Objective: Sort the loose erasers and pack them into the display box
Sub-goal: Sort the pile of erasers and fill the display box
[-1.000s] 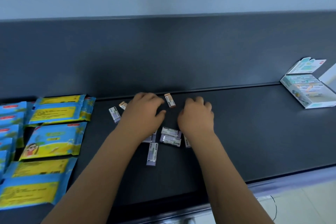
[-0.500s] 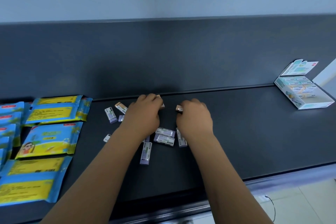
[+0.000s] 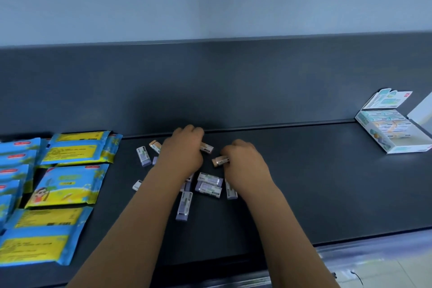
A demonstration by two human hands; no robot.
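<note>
Left hand (image 3: 180, 151) curled round orange-tipped paper-sleeved eraser (image 3: 207, 147), right hand (image 3: 244, 162) pinching second orange-tipped eraser (image 3: 219, 161), purple-tipped loose erasers (image 3: 208, 188) scattered between wrists on dark grey counter (image 3: 315, 184), open white cardboard display box (image 3: 408, 147) far right

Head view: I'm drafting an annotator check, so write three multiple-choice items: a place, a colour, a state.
1. Where is the display box?
A. far right of the counter
B. at its middle
C. on the floor

2. What colours are the packets on the left?
A. red and white
B. blue and yellow
C. green and black

3. What is the right hand doing?
A. lying flat on a packet
B. gripping an eraser
C. reaching into the box

Answers: 1 A, it stands open at the far right end; 2 B, blue wrappers with yellow panels; 3 B, its fingers curl round an orange-ended eraser.
</note>
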